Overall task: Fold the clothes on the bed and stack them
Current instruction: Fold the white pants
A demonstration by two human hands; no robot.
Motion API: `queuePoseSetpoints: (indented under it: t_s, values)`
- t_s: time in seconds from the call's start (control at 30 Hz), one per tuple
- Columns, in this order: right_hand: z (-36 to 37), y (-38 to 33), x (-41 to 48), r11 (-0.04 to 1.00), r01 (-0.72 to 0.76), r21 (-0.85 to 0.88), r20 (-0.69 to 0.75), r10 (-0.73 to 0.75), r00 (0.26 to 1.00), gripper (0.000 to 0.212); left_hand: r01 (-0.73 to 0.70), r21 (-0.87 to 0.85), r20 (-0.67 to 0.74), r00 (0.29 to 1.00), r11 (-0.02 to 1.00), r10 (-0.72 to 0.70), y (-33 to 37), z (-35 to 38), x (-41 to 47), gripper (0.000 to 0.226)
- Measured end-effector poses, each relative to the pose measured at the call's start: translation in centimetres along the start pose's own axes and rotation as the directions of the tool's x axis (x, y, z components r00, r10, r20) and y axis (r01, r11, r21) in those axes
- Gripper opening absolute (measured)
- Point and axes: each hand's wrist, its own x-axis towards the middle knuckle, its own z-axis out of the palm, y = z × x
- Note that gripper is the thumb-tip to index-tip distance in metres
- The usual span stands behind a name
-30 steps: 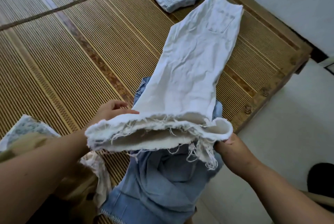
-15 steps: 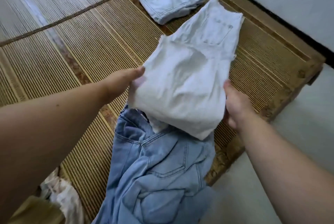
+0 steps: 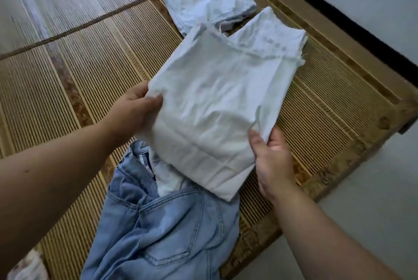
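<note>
White trousers (image 3: 217,103) with frayed hems lie folded in half on the bamboo bed mat (image 3: 86,71). My left hand (image 3: 133,112) grips the fold's left edge. My right hand (image 3: 269,157) pinches the fold's lower right corner. The near end of the white trousers rests on crumpled light blue jeans (image 3: 162,230). A pale blue folded garment (image 3: 203,1) lies on the mat just beyond, touching the white trousers' far end.
The bed's wooden frame edge (image 3: 352,58) runs along the right, with pale floor (image 3: 373,200) below it. A patterned cloth (image 3: 29,266) shows at the bottom left corner. Bare mat stretches to the left.
The frayed hem end went from my hands over to the waistband, folding the white trousers in half. Both hands now hold the folded edge near me.
</note>
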Motion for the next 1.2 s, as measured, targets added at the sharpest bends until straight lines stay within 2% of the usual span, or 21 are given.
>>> queuePoseSetpoints:
  t_s: [0.1,0.17,0.27,0.37,0.47,0.63,0.7,0.77,0.87,0.97,1.0,1.03,1.1,1.17,1.2]
  values:
    - [0.0,0.9,3.2,0.990,-0.143,0.014,-0.087,0.144,0.986,0.017,0.243,-0.041,0.043,0.969,0.969,-0.241,-0.8,0.2,2.3,0.017]
    - [-0.2,2.3,4.7,0.951,-0.310,0.004,-0.135,0.308,0.942,0.014,0.453,0.028,0.079,0.887,0.891,-0.454,-1.9,0.3,3.1,0.030]
    - [-1.2,4.4,5.2,0.872,-0.489,-0.031,-0.151,0.479,0.864,0.009,0.573,0.197,0.112,0.793,0.795,-0.599,-3.4,0.2,3.4,0.045]
    - [-2.1,5.2,4.3,0.863,-0.505,0.023,-0.112,0.504,0.856,0.016,0.624,0.303,0.138,0.719,0.720,-0.681,-3.9,0.0,3.6,0.058]
    - [-2.4,5.0,3.2,0.858,-0.509,0.070,0.017,0.510,0.860,0.016,0.660,0.291,0.177,0.674,0.692,-0.717,-3.5,-0.6,3.8,0.068]
    - [-1.7,2.8,3.8,0.943,-0.332,0.009,-0.001,0.332,0.943,0.025,0.673,0.302,0.252,0.627,0.676,-0.737,-2.4,-2.2,4.4,0.085]
    - [-1.0,1.8,4.0,0.966,-0.257,-0.006,0.002,0.257,0.966,0.027,0.672,0.367,0.283,0.577,0.643,-0.766,-2.0,-2.7,4.2,0.084]
    - [-0.4,1.3,3.9,0.972,-0.234,-0.014,-0.031,0.233,0.972,0.028,0.657,0.387,0.316,0.565,0.647,-0.762,-1.9,-3.2,3.8,0.078]
    - [0.2,2.3,2.7,0.936,-0.348,-0.051,-0.091,0.342,0.935,0.028,0.677,0.335,0.302,0.581,0.655,-0.756,-3.2,-4.3,3.2,0.056]
    - [1.0,4.4,0.9,0.801,-0.584,-0.130,-0.125,0.571,0.811,0.027,0.636,0.516,0.191,0.568,0.574,-0.801,-4.9,-4.3,1.7,0.033]
    - [1.2,4.7,0.5,0.774,-0.617,-0.140,-0.146,0.601,0.786,0.032,0.613,0.573,0.153,0.571,0.544,-0.806,-5.4,-4.2,1.3,0.028]
    - [1.4,4.7,0.4,0.768,-0.619,-0.165,-0.173,0.596,0.784,0.037,0.610,0.590,0.129,0.576,0.529,-0.807,-5.8,-4.0,1.0,0.026]
    - [1.4,4.2,0.6,0.770,-0.553,-0.317,-0.233,0.502,0.833,0.054,0.661,0.542,0.070,0.579,0.519,-0.812,-6.0,-3.7,0.8,0.031]
    - [1.3,3.5,0.8,0.703,-0.369,-0.608,-0.246,0.276,0.929,0.073,0.650,0.556,0.032,0.606,0.518,-0.795,-5.9,-3.7,0.9,0.043]
    - [1.4,3.3,0.8,0.618,-0.208,-0.758,-0.170,0.121,0.978,0.080,0.601,0.616,0.007,0.642,0.509,-0.767,-5.9,-3.6,0.9,0.047]
